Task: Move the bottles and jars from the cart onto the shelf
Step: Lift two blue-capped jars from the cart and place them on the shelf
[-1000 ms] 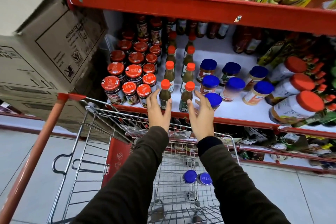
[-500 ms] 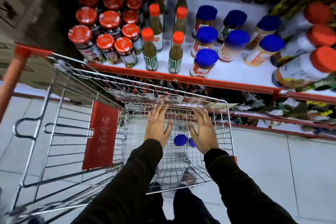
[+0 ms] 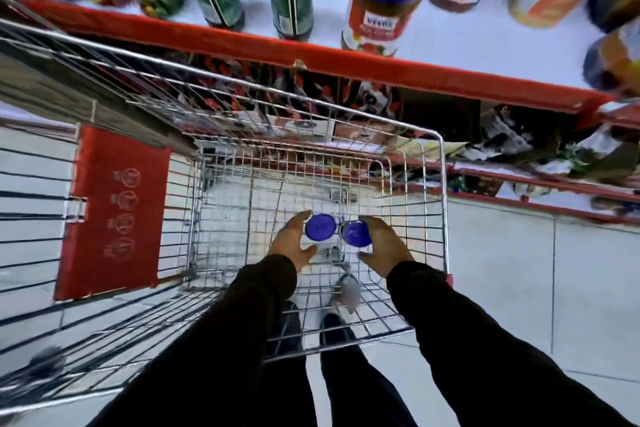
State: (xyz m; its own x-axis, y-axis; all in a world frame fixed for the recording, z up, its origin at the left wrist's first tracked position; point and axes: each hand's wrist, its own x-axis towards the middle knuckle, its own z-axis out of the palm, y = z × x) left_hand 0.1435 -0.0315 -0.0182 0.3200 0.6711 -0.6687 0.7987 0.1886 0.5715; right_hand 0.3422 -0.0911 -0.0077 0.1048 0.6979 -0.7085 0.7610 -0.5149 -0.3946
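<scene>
Two jars with blue lids stand side by side on the wire floor of the shopping cart (image 3: pixel 442 184). My left hand (image 3: pixel 292 244) is cupped round the left jar (image 3: pixel 320 226), fingers by its far edge and thumb spread just below it. The right jar (image 3: pixel 356 234) has my right hand (image 3: pixel 386 246) curved round it the same way, fingertips at the lid's rim. Neither jar is lifted. Just beyond the cart is the red-edged shelf (image 3: pixel 346 61), where a blue-lidded jar (image 3: pixel 381 0) and two green bottles (image 3: pixel 291 0) stand at the front.
The cart's red child-seat flap (image 3: pixel 114 211) is to the left of the basket. More jars and bottles crowd the shelf to the right and left. A lower shelf (image 3: pixel 519 180) with packets runs behind the cart. My legs stand on the tiled floor below the basket.
Both hands left the shelf front, passed over the cart's far rim and dropped down to the two blue-lidded jars. The view tilted downward and closer to the cart.
</scene>
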